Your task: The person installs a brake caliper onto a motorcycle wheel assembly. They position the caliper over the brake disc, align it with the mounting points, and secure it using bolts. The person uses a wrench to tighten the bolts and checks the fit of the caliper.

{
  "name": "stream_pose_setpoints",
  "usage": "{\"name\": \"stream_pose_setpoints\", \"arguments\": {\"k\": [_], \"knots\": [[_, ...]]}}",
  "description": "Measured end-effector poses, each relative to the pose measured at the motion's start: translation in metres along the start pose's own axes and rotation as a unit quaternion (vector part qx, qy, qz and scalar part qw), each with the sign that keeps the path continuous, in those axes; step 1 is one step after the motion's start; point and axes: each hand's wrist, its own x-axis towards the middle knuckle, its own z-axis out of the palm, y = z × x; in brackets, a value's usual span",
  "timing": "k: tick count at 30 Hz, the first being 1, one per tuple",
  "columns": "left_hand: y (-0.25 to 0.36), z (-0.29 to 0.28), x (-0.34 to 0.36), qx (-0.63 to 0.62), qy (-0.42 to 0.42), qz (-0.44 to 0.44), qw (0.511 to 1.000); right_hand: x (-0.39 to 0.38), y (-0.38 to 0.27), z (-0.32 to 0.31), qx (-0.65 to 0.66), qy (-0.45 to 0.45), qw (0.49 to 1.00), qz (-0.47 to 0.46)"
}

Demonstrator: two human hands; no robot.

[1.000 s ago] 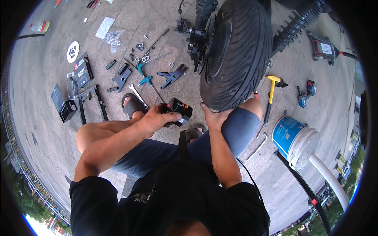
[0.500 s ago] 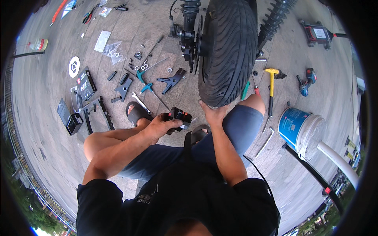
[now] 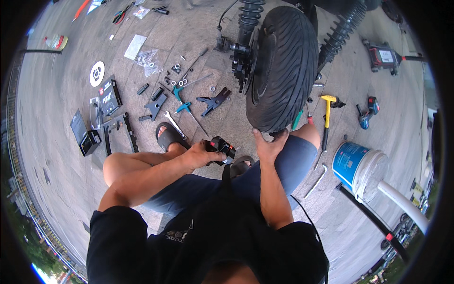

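A scooter-type front wheel with a black treaded tire (image 3: 287, 71) stands ahead of me, between two coil-spring shock absorbers, the left one (image 3: 250, 21) and the right one (image 3: 343, 40). At its left side are a brake disc and a dark brake caliper (image 3: 241, 64). My right hand (image 3: 269, 147) is closed round the tire's lower near edge, thumb on the left, some fingertips hidden. My left hand (image 3: 201, 154) grips a black block-shaped part (image 3: 222, 148) with orange-red marks, held above the ground between my feet; its exact kind is unclear.
Left of the wheel lie T-handle hex keys (image 3: 183, 107), a combination wrench (image 3: 175, 124), a black bracket (image 3: 213, 102) and open boxes (image 3: 109, 97). To the right are a yellow-headed hammer (image 3: 327, 111), a cordless drill (image 3: 368, 112), a floor jack (image 3: 382, 57) and a blue-and-white bucket (image 3: 352, 163).
The view has turned slightly. My right hand has shifted right along the tire's bottom edge, and the wheel appears more tilted. My left hand still holds the black part, now slightly farther right.
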Motion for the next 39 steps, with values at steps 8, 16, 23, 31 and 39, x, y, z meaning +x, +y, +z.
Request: {"name": "stream_pose_setpoints", "arguments": {"k": [8, 16, 23, 31, 39], "knots": [[0.004, -0.002, -0.005, -0.006, 0.0, -0.027, 1.0, -0.003, 0.017, -0.007, 0.177, 0.001, 0.976, -0.126], [0.01, 0.006, -0.003, -0.082, 0.041, 0.002, 0.996, -0.004, 0.034, -0.008, 0.282, -0.143, 0.945, 0.081], [0.011, 0.001, 0.005, -0.091, 0.068, 0.019, 0.993, -0.001, 0.043, -0.003, 0.299, -0.139, 0.943, 0.05], [0.028, -0.005, 0.006, -0.075, 0.045, 0.028, 0.996, 0.003, 0.021, -0.029, 0.278, -0.05, 0.954, -0.1], [0.029, -0.01, 0.009, -0.114, 0.062, 0.013, 0.992, 0.026, 0.017, 0.004, 0.445, 0.016, 0.787, 0.427]]}}
